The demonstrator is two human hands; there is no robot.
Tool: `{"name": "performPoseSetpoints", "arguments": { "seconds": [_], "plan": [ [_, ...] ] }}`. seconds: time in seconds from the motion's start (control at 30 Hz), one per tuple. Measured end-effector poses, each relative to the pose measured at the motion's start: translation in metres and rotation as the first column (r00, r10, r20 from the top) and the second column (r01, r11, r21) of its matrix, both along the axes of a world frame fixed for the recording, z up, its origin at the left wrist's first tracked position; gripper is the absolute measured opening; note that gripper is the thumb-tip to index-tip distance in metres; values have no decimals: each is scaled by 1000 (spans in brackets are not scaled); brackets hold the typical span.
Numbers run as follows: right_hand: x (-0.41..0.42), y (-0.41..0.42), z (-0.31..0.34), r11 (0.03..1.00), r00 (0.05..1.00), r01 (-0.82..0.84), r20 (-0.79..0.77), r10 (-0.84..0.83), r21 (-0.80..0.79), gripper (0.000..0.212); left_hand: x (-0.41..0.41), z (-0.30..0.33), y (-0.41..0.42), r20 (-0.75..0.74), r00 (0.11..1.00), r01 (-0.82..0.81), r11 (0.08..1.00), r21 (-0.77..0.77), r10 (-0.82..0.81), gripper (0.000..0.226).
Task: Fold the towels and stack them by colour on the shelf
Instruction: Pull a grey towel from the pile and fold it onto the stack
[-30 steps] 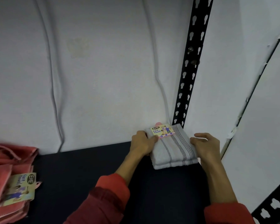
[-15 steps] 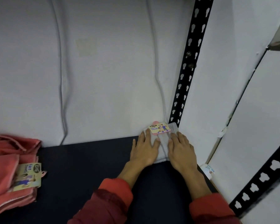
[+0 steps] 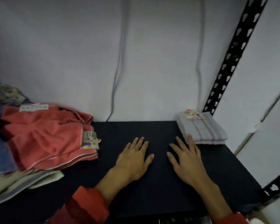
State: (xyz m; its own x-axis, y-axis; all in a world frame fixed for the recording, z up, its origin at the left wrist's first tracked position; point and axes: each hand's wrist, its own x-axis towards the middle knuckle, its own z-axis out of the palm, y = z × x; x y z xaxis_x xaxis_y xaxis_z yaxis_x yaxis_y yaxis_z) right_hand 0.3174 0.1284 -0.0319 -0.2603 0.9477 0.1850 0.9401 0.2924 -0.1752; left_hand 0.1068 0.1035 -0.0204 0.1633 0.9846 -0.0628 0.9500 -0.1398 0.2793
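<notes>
Sitting folded in the back right corner of the dark shelf (image 3: 152,183), the grey striped towel (image 3: 204,131) lies flat with a paper label (image 3: 194,115) on its far edge, close to the white wall (image 3: 71,54) and the black perforated upright (image 3: 229,60). The right hand (image 3: 187,159) lies just beside the towel's near left corner, palm down, fingers straight and spread; one fingertip overlaps the towel's edge, though whether it touches cannot be told. Its grip is loose and holds nothing. The left hand (image 3: 132,157) rests flat on the shelf a little to the left, fingers straight, its grip likewise slack and empty. Both wrists come out of red sleeves (image 3: 87,206). Well apart, at the left end of the shelf, a loose heap of coral towels (image 3: 44,136) carries a printed label (image 3: 89,140). Blue fabric (image 3: 0,149) lies beside the heap on the left, and pale green cloth (image 3: 23,181) pokes out from underneath. Two grey cables (image 3: 120,62) hang down the wall.
</notes>
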Motion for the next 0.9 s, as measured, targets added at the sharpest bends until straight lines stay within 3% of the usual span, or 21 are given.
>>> {"name": "performPoseSetpoints", "arguments": {
  "seconds": [0.1,0.27,0.37,0.43,0.57,0.67,0.77,0.9],
  "plan": [
    [-41,-16,3,984,996,-92,-11,91,-152,59,-44,-1,-59,-38,999,-29,999,46,31,66],
    [-120,-28,5,944,970,-232,10,241,-236,65,-98,2,-112,-115,992,-42,988,150,59,65],
    [-155,-31,9,909,940,-331,-7,340,-255,64,-133,12,-118,-138,981,-81,935,347,136,61],
    [-175,-33,14,877,915,-397,-41,402,-269,64,-161,22,-118,-76,972,-165,877,451,222,60],
    [-211,-35,32,860,862,-499,-158,481,-103,53,-223,48,-106,-43,900,-342,765,546,433,68],
    [-243,-32,54,830,813,-557,-195,548,13,47,-272,43,-96,-94,800,-501,747,437,592,83],
    [-280,-24,75,790,766,-611,-209,608,57,49,-289,20,-99,-89,771,-542,724,427,630,90],
    [-339,-6,91,757,727,-648,-230,647,84,57,-281,2,-110,-64,795,-506,718,478,603,80]
  ]
}}
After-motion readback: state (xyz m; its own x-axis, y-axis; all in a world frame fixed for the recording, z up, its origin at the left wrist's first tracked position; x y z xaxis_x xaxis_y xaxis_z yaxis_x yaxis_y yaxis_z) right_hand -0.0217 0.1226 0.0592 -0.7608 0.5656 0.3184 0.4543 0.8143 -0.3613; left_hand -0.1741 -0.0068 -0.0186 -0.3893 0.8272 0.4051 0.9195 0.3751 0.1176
